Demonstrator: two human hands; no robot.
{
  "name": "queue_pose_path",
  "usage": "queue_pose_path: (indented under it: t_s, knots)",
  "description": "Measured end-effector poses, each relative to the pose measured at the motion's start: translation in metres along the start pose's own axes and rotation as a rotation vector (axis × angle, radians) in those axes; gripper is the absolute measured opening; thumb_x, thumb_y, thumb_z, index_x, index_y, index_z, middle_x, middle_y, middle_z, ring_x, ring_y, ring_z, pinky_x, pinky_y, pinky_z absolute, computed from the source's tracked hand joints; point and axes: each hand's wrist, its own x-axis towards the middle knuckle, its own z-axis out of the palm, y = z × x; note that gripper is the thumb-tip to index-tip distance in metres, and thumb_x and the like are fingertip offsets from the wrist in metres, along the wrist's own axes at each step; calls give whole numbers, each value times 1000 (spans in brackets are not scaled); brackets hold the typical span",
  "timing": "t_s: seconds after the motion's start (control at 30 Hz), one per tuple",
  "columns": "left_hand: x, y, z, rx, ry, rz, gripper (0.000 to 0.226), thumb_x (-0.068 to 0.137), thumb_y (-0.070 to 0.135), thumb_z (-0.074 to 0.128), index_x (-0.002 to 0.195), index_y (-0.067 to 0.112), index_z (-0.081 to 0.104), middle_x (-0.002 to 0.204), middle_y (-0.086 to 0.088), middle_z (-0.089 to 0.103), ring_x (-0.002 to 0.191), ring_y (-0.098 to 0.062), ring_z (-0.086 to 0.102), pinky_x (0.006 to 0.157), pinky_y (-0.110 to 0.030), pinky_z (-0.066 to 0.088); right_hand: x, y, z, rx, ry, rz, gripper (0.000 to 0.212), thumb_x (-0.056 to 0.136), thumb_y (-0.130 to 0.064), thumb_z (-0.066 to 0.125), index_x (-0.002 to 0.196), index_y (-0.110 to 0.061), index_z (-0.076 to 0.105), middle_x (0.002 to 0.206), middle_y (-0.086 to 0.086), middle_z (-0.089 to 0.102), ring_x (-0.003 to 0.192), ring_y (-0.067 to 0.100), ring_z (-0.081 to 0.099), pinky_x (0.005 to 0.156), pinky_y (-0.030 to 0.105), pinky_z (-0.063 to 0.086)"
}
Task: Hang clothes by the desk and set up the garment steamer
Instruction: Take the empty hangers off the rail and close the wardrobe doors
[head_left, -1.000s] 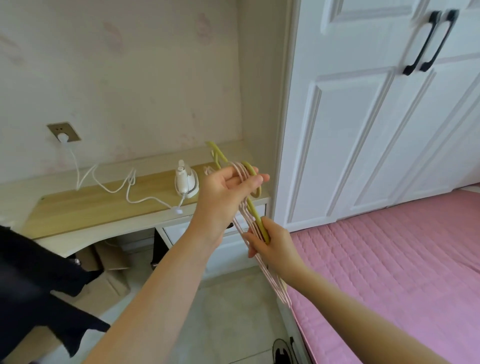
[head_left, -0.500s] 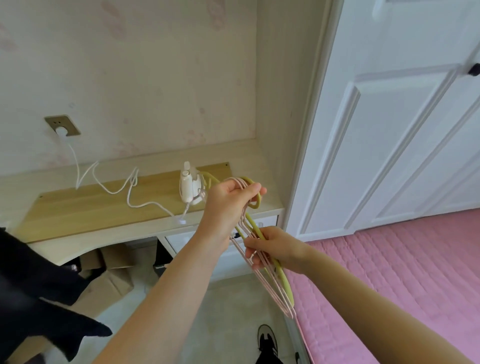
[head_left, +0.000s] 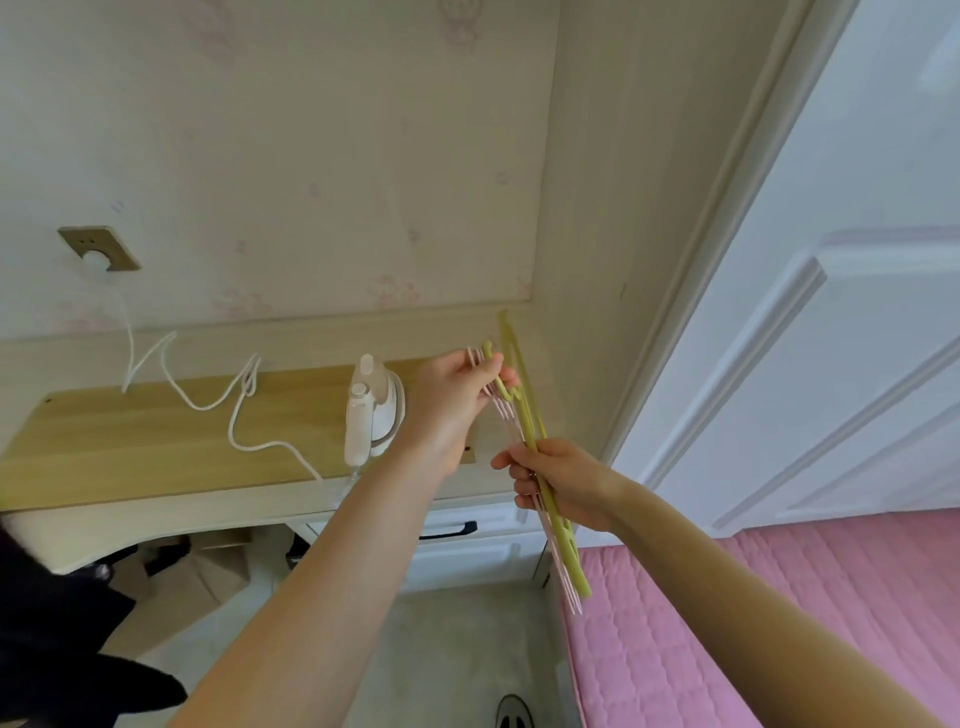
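A bundle of clothes hangers, one yellow-green and several thin pink ones, stands nearly upright in front of the desk's right end. My left hand pinches the hooks at the top of the bundle. My right hand grips the hangers around their middle. A white garment steamer sits on the wooden desk top, just left of my left hand. Its white cord runs to the wall socket. Dark clothing hangs at the lower left edge.
White wardrobe doors fill the right side. A pink quilted bed lies at the lower right. Below the desk is a white drawer with a black handle, and cardboard boxes sit underneath. A shoe shows at the bottom.
The view has moved closer to the desk and turned left. Both hands have carried the hanger bundle toward the desk's right end, and the bundle now stands more upright.
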Motion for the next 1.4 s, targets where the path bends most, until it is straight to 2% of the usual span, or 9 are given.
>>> queue_pose_path:
  t_s: [0.3, 0.5, 0.73, 0.83, 0.97, 1.03, 1.1, 1.27, 1.4]
  knots:
    - [74, -10, -27, -194, -12, -227, 15, 93, 2, 55, 102, -8, 61, 80, -13, 65, 83, -24, 66, 93, -36, 51, 72, -7, -7, -354, 240, 5, 24, 101, -16, 36, 84, -11, 53, 71, 2, 40, 61, 13, 39, 61, 25, 42]
    - [133, -31, -57, -283, -39, -422, 6, 93, -1, 53, 92, 0, 60, 79, -10, 64, 79, -20, 67, 87, -30, 51, 125, -6, -14, -629, 412, 53, 30, 101, -16, 35, 76, -18, 52, 72, 0, 45, 62, 12, 43, 57, 22, 38]
    - [187, -78, -87, -211, -35, -586, 6, 93, -3, 52, 94, -1, 57, 87, -13, 64, 82, -19, 65, 80, -28, 48, 172, 11, -21, -861, 488, 244, 27, 101, -21, 30, 94, -16, 55, 94, 3, 53, 75, 17, 50, 64, 26, 38]
    - [202, -93, -92, -195, -38, -612, 11, 93, -4, 50, 87, 0, 58, 84, -13, 64, 82, -19, 64, 90, -32, 46, 181, 14, -21, -878, 510, 269, 31, 102, -18, 28, 104, -11, 58, 95, 5, 53, 77, 19, 50, 65, 24, 37]
    - [212, -103, -90, -186, -18, -636, 15, 93, -7, 48, 86, 2, 58, 87, -14, 64, 81, -18, 63, 70, -26, 47, 194, 19, -28, -876, 539, 281, 30, 100, -15, 31, 105, -6, 58, 107, 13, 60, 82, 24, 52, 66, 25, 38]
    - [217, -106, -89, -181, 4, -653, 18, 91, -9, 47, 81, 0, 59, 86, -15, 64, 81, -19, 61, 68, -25, 46, 200, 20, -33, -864, 546, 282, 29, 100, -15, 33, 104, -4, 60, 110, 16, 61, 92, 29, 57, 70, 26, 41]
    - [221, -108, -88, -173, 33, -686, 20, 89, -12, 48, 76, -2, 59, 82, -15, 62, 78, -20, 60, 68, -26, 48, 206, 20, -39, -856, 554, 274, 28, 99, -15, 36, 102, -3, 61, 109, 16, 62, 96, 30, 58, 73, 28, 42]
    - [234, -121, -90, -165, 136, -746, 16, 85, -20, 50, 82, -5, 57, 79, -14, 57, 74, -22, 58, 68, -31, 51, 210, 23, -48, -900, 565, 237, 20, 98, -20, 43, 81, -10, 46, 81, 7, 52, 72, 24, 49, 60, 29, 36]
    - [246, -144, -92, 171, 177, -721, 20, 81, -16, 54, 98, -6, 60, 79, -13, 58, 72, -24, 58, 74, -36, 55, 214, 29, -49, -972, 545, 207, 19, 97, -17, 43, 79, -11, 46, 79, 5, 53, 72, 24, 51, 60, 31, 37]
